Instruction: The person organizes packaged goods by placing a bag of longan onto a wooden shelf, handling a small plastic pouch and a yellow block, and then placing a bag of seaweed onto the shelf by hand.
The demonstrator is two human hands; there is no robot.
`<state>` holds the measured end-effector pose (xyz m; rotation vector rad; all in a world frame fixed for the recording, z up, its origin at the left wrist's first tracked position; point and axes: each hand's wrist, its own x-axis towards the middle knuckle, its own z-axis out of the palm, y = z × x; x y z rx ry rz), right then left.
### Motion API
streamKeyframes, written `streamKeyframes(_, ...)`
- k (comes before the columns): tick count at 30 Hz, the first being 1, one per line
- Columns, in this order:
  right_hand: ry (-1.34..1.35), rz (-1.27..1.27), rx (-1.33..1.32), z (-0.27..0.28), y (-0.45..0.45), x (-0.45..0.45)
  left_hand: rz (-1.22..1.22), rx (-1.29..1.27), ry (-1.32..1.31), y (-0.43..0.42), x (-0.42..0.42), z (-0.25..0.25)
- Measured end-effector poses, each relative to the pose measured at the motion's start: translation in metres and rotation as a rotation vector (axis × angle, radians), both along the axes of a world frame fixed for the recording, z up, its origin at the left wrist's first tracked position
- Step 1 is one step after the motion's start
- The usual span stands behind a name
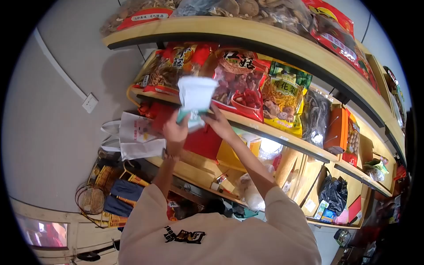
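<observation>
Held up before the middle shelf is a white and green packet (194, 115), with a pale white piece (197, 92) standing out of its top; motion blurs both, so their exact kind is unclear. My left hand (176, 128) grips the packet's left side, fingers closed. On the right edge, my right hand (218, 123) closes its fingers against the same packet. Just behind them on the shelf stand a red bag of dried mushrooms (238, 79) and a yellow and green bag of dried food (286, 97).
The upper shelf (247, 27) juts out overhead, loaded with mushroom bags. A white carrier bag (140, 137) hangs at left, above a wicker chair (106, 176) and a racket-shaped item (91, 198). A black plastic bag (333, 192) sits in the lower right shelf.
</observation>
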<state>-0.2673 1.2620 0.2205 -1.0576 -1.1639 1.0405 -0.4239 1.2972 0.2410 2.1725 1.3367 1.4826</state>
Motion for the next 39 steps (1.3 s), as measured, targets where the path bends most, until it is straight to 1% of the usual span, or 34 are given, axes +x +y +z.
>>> streamKeyframes(1, 0.084, -0.035, -0.024, 0.019, 0.016, 0.0, 0.068, 0.017, 0.009, 0.023, 0.009, 0.011)
streamKeyframes(2, 0.077, -0.025, 0.025, 0.021, 0.036, 0.003, 0.11, 0.001, 0.118, 0.041, 0.015, 0.024)
streamKeyframes(3, -0.046, -0.102, 0.068, 0.022, 0.047, 0.003, 0.139, -0.022, 0.191, 0.059, 0.024, 0.034)
streamKeyframes(5, 0.091, 0.018, 0.179, 0.015, 0.063, 0.007, 0.127, -0.001, 0.316, 0.101, 0.043, 0.037)
streamKeyframes(6, 0.093, 0.003, 0.17, 0.007, 0.066, 0.01, 0.111, -0.008, 0.32, 0.121, 0.054, 0.031)
streamKeyframes(8, 0.174, 0.027, 0.006, -0.012, 0.057, 0.012, 0.157, -0.038, 0.581, 0.161, 0.08, -0.004)
streamKeyframes(9, 0.177, 0.016, -0.012, -0.02, 0.048, 0.013, 0.117, 0.184, 0.534, 0.184, 0.091, -0.045)
streamKeyframes(11, 0.024, 0.127, -0.176, -0.033, 0.023, 0.016, 0.155, 0.057, 0.555, 0.184, 0.105, -0.068)
streamKeyframes(13, 0.123, 0.085, -0.178, -0.056, -0.009, 0.012, 0.148, -0.089, 0.57, 0.181, 0.109, -0.064)
streamKeyframes(14, 0.153, 0.073, -0.197, -0.069, -0.026, 0.015, 0.167, -0.087, 0.576, 0.18, 0.11, -0.063)
streamKeyframes(15, 0.195, 0.061, -0.23, -0.084, -0.049, 0.015, 0.141, -0.014, 0.567, 0.181, 0.107, -0.065)
streamKeyframes(17, 0.254, 0.013, -0.325, -0.115, -0.096, 0.02, 0.096, -0.261, 0.57, 0.165, 0.106, -0.043)
streamKeyframes(19, 0.437, -0.041, -0.245, -0.158, -0.151, 0.022, 0.0, 0.147, 0.313, 0.178, 0.102, -0.068)
streamKeyframes(21, 0.243, -0.217, -0.55, -0.147, -0.206, 0.022, 0.012, 0.076, 0.311, 0.145, 0.103, -0.046)
streamKeyframes(22, 0.293, -0.284, -0.622, -0.149, -0.23, 0.021, -0.023, 0.13, 0.229, 0.126, 0.107, -0.042)
streamKeyframes(23, 0.351, -0.402, -0.549, -0.168, -0.255, 0.017, -0.058, 0.181, 0.144, 0.105, 0.11, -0.039)
streamKeyframes(25, 0.338, -0.58, -0.694, -0.168, -0.29, 0.017, -0.291, 0.187, -0.023, 0.042, 0.123, -0.035)
streamKeyframes(26, 0.368, -0.674, -0.644, -0.166, -0.306, 0.014, -0.459, 0.159, -0.075, 0.008, 0.13, -0.041)
streamKeyframes(27, 0.435, -0.701, -0.647, -0.168, -0.32, 0.014, -0.624, 0.13, -0.126, -0.028, 0.134, -0.05)
streamKeyframes(29, 0.444, -0.82, -0.606, -0.161, -0.346, 0.012, -0.891, -0.107, -0.18, -0.1, 0.148, -0.106)
streamKeyframes(30, 0.44, -0.879, -0.546, -0.166, -0.361, 0.009, -1.106, -0.444, -0.246, -0.15, 0.153, -0.119)
streamKeyframes(31, 0.428, -0.928, -0.544, -0.169, -0.378, 0.007, -1.239, -0.541, -0.069, -0.197, 0.155, -0.127)
streamKeyframes(32, 0.467, -0.99, -0.493, -0.168, -0.395, 0.002, -1.384, -0.539, 0.209, -0.237, 0.152, -0.125)
streamKeyframes(33, 0.503, -1.056, -0.434, -0.168, -0.413, -0.005, -1.634, -0.38, 0.598, -0.275, 0.149, -0.109)
streamKeyframes(34, 0.502, -1.157, -0.519, -0.172, -0.433, -0.012, -1.898, -0.348, 0.664, -0.312, 0.147, -0.128)
streamKeyframes(35, 0.521, -1.215, -0.504, -0.176, -0.457, -0.023, -1.896, -0.359, 1.114, -0.34, 0.135, -0.144)
streamKeyframes(37, 0.756, -1.373, -0.386, -0.174, -0.506, -0.052, -1.976, -0.354, 1.219, -0.396, 0.123, -0.139)
streamKeyframes(38, 0.759, -1.447, -0.284, -0.174, -0.532, -0.07, -2.085, -0.15, 1.203, -0.416, 0.121, -0.127)
streamKeyframes(39, 0.784, -1.505, -0.259, -0.176, -0.558, -0.086, -2.137, -0.113, 1.235, -0.432, 0.12, -0.137)
